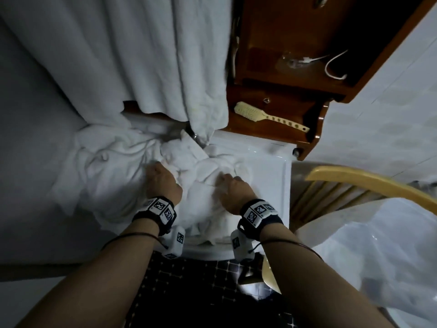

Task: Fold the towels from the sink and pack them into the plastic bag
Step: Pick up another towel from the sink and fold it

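We see a cream brush [267, 117] on a wooden shelf [281, 104], a white cable [329, 67] above, a chair [366, 181] at right, dark floor tiles [189, 292] below.

This looks like a bathroom in a home. There is a white sink [272, 162] heaped with towels [113, 166]. A brown wooden shelf [279, 102] has a cream brush [269, 116] on it. The wall [390, 110] has pale tiles, the floor [201, 292] has small dark tiles, and a big white cloth [142, 55] hangs up.

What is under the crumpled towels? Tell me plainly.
The white sink shows bare at the right of the towels; its basin is hidden beneath them.
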{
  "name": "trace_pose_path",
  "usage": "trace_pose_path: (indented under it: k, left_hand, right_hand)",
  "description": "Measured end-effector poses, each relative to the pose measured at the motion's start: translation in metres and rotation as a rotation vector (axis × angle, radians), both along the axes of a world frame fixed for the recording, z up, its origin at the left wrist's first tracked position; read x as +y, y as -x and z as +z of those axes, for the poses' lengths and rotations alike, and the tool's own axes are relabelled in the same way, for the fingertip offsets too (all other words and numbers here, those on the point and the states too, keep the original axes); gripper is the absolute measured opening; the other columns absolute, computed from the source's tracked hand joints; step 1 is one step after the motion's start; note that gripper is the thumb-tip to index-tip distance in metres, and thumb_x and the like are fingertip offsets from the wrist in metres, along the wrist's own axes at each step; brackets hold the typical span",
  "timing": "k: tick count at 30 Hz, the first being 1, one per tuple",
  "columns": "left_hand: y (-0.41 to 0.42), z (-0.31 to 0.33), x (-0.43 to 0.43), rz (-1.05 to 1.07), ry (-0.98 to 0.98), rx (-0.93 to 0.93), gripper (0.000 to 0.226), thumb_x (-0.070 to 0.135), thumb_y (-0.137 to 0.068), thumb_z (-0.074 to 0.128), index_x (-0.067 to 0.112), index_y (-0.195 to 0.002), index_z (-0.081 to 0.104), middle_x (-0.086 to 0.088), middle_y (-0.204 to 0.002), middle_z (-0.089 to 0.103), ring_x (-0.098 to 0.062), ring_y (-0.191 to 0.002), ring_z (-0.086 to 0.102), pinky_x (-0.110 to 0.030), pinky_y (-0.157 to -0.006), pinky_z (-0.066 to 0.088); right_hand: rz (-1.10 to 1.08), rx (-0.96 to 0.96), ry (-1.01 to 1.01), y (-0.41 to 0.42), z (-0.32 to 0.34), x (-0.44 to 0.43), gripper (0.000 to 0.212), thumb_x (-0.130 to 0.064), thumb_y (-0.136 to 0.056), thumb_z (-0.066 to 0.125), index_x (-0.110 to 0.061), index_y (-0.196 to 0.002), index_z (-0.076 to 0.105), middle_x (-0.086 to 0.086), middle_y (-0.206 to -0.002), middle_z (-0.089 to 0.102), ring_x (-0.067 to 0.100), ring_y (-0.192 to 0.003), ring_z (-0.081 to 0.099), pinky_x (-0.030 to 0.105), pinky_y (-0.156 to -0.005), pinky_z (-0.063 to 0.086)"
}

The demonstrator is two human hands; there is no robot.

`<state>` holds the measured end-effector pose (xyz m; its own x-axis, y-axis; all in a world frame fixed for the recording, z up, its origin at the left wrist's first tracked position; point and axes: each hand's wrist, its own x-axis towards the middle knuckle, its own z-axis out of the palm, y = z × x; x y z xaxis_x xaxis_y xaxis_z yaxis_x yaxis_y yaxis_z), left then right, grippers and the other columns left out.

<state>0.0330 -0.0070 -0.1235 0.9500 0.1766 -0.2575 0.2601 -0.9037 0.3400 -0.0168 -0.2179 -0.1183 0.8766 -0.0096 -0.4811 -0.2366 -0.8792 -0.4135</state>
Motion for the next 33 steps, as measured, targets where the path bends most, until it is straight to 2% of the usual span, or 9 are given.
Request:
trace_pose_path:
  k: [5,8,11,16,19,23,26,29,33]
  left_hand:
    - [-0.009,0.002,0.021,-0.024,0.008,0.126,0.080,0.018,-0.105,0.055,-0.015,-0.159,0.006,-0.028,-0.163,0.031,-0.042,-0.147,0.041,-0.048,-0.113,0.041]
    - [-0.006,0.014,0.022,-0.136,-0.019,0.109,0.046,0.012,-0.109,0.046,-0.017,-0.143,0.042,-0.031,-0.149,0.047,-0.044,-0.137,0.050,-0.045,-0.111,0.043]
    - [0.001,0.028,0.021,-0.174,-0.030,0.050,0.034,0.006,-0.106,0.042,-0.009,-0.136,0.051,-0.026,-0.145,0.051,-0.041,-0.133,0.053,-0.040,-0.109,0.044]
    - [0.030,0.064,-0.001,-0.292,0.110,-0.161,0.029,0.022,-0.108,0.043,0.003,-0.119,0.062,-0.022,-0.120,0.069,-0.043,-0.114,0.064,-0.045,-0.097,0.050]
    - [0.058,0.094,-0.022,-0.524,0.235,-0.266,0.023,0.023,-0.107,0.049,0.011,-0.090,0.061,-0.013,-0.093,0.070,-0.038,-0.093,0.066,-0.042,-0.082,0.051]
    - [0.097,0.136,-0.046,-0.664,0.432,-0.387,0.023,0.022,-0.104,0.057,0.010,-0.088,0.068,-0.004,-0.082,0.070,-0.022,-0.080,0.065,-0.034,-0.074,0.049]
    - [0.125,0.152,-0.049,-0.590,0.620,-0.447,0.025,0.020,-0.105,0.057,0.014,-0.082,0.060,0.006,-0.072,0.059,-0.013,-0.070,0.055,-0.031,-0.068,0.045]
    - [0.139,0.152,-0.040,-0.417,0.659,-0.545,0.007,0.016,-0.106,0.054,0.020,-0.109,0.059,0.008,-0.088,0.063,-0.010,-0.079,0.059,-0.033,-0.076,0.050]
    - [0.143,0.155,-0.024,-0.291,0.392,-0.580,0.071,0.023,-0.087,0.077,0.042,-0.148,0.044,0.003,-0.133,0.033,-0.017,-0.106,0.052,-0.037,-0.091,0.053]
  right_hand:
    - [-0.083,0.006,0.042,-0.002,-0.002,0.010,0.056,-0.025,-0.093,0.061,-0.019,-0.146,0.043,0.017,-0.130,0.058,0.038,-0.118,0.061,0.040,-0.094,0.051]
    - [-0.101,0.024,0.048,0.001,-0.002,0.012,0.052,-0.026,-0.093,0.059,-0.018,-0.142,0.045,0.016,-0.130,0.057,0.038,-0.119,0.061,0.041,-0.096,0.052]
    - [-0.090,0.020,0.040,0.008,0.000,0.015,0.054,-0.025,-0.092,0.059,-0.019,-0.143,0.043,0.016,-0.135,0.053,0.038,-0.123,0.059,0.043,-0.101,0.051]
    - [0.001,-0.179,-0.001,0.039,0.010,0.019,0.106,-0.048,-0.087,0.074,-0.033,-0.165,0.003,0.007,-0.172,0.010,0.037,-0.154,0.023,0.057,-0.117,0.037]
    - [0.035,-0.475,-0.341,0.057,0.029,0.022,0.119,-0.042,-0.077,0.084,-0.049,-0.163,0.001,0.002,-0.175,0.008,0.026,-0.161,0.012,0.041,-0.118,0.035]
    - [-0.122,-0.761,-0.544,0.077,0.063,0.013,0.058,-0.022,-0.078,0.071,-0.024,-0.134,0.059,-0.002,-0.127,0.066,0.022,-0.120,0.062,0.027,-0.095,0.048]
    - [-0.270,-0.807,-0.638,0.095,0.089,0.001,0.035,-0.008,-0.078,0.069,-0.021,-0.110,0.066,-0.015,-0.099,0.073,0.005,-0.092,0.069,0.027,-0.078,0.052]
    - [-0.342,-0.873,-0.775,0.116,0.125,-0.002,0.030,0.008,-0.087,0.065,-0.008,-0.111,0.070,-0.004,-0.098,0.075,0.007,-0.090,0.071,0.031,-0.071,0.058]
    - [-0.319,-1.042,-0.910,0.135,0.182,0.003,0.016,-0.002,-0.092,0.060,-0.007,-0.104,0.069,0.002,-0.091,0.072,0.009,-0.083,0.069,0.032,-0.070,0.057]
